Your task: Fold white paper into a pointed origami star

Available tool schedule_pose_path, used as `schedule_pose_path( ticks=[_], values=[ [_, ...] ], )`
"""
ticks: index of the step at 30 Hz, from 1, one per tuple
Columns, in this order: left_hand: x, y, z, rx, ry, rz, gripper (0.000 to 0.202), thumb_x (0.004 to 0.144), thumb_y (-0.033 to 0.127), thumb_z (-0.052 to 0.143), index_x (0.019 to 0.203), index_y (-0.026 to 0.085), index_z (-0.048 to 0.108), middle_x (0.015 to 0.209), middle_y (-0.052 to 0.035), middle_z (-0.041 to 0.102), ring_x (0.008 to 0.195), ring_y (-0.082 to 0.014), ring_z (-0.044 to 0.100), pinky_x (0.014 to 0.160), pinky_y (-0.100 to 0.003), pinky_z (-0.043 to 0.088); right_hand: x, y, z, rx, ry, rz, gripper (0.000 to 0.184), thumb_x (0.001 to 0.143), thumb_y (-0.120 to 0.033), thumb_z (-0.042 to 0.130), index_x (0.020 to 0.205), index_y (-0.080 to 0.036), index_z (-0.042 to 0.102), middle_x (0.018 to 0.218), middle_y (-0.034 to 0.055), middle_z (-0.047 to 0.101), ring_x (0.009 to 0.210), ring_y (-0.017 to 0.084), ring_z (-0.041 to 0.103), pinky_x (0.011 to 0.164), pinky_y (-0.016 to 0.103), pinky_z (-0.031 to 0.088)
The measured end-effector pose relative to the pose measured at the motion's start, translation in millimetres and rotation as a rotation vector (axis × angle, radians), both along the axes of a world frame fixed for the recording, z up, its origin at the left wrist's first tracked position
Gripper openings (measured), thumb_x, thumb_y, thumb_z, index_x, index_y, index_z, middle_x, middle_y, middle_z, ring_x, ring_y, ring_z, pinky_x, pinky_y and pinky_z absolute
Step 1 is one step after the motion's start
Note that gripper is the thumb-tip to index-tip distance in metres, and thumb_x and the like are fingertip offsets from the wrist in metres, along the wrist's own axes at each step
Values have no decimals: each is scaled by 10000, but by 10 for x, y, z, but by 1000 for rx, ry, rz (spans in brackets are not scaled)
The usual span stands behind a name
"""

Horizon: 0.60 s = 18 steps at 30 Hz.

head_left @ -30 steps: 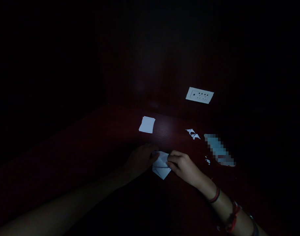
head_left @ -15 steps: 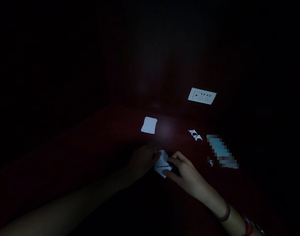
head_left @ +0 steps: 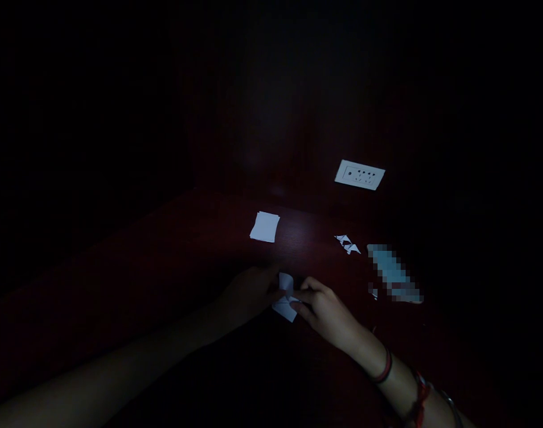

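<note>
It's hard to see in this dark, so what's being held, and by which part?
Paper: the left hand has it by its left side, and the right hand pinches its right side.

The view is very dim, its edges sinking into black, with a soft patch of glare on the desk [head_left: 300, 230] and a faint glow on the wall [head_left: 275, 119]. The paper stack [head_left: 265, 227] and socket [head_left: 359, 175] look brightest, while the left hand [head_left: 249, 297] sits in deeper shadow than the right hand [head_left: 331, 312]. Coarse pixel blocks obscure a flat object [head_left: 394, 273].
</note>
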<state>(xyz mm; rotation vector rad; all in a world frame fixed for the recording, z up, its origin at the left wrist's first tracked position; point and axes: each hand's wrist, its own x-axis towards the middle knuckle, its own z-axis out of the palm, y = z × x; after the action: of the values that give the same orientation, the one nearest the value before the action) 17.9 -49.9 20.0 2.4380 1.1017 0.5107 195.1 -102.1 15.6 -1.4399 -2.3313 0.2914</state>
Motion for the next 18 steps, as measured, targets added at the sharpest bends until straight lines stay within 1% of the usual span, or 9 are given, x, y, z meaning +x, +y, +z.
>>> schedule_pose_path(
  ticks=[3, 6, 8, 13, 16, 18],
  values=[
    [-13, -48, -12, 61, 104, -27, 566, 790, 289, 427, 1289, 253, 163, 854, -5, 601, 716, -158, 562, 602, -239, 408, -8, 7, 12, -4, 14, 8, 194, 793, -312, 463, 878, -212, 605, 812, 19, 473, 724, 111, 491, 668, 207, 405],
    [-20, -74, -38, 131, 170, -24, 566, 801, 259, 401, 1299, 256, 132, 902, -25, 588, 750, -162, 553, 637, -251, 406, -15, 40, -7, -9, 55, 6, 216, 783, -349, 473, 864, -208, 615, 796, 18, 487, 703, 108, 496, 648, 206, 407],
    [-27, -75, -48, 155, 171, -53, 566, 808, 251, 398, 1300, 270, 120, 917, -23, 581, 769, -159, 544, 656, -252, 403, -10, 71, -35, -10, 81, 2, 214, 795, -330, 460, 831, -199, 626, 773, 17, 499, 691, 103, 498, 635, 200, 406],
    [-28, -61, -40, 105, 128, -108, 663, 771, 174, 460, 1292, 327, 80, 881, 19, 579, 746, -136, 534, 641, -227, 400, 15, 112, -89, 24, 75, 10, 184, 794, -265, 476, 789, -178, 638, 767, 21, 518, 694, 100, 504, 637, 193, 405],
    [-25, -44, -54, 69, 78, -114, 683, 763, 153, 461, 1293, 325, 67, 878, 29, 574, 751, -124, 531, 645, -217, 399, 17, 91, -72, 49, 50, 30, 196, 800, -277, 465, 786, -188, 639, 765, 18, 520, 692, 100, 505, 637, 195, 405],
    [-27, -31, -73, 71, 80, -110, 698, 754, 162, 476, 1294, 322, 64, 889, 22, 573, 754, -130, 533, 636, -221, 401, 15, 67, -43, 57, 25, 54, 214, 808, -302, 446, 810, -206, 638, 766, 13, 520, 702, 102, 506, 648, 200, 404]
  ],
)
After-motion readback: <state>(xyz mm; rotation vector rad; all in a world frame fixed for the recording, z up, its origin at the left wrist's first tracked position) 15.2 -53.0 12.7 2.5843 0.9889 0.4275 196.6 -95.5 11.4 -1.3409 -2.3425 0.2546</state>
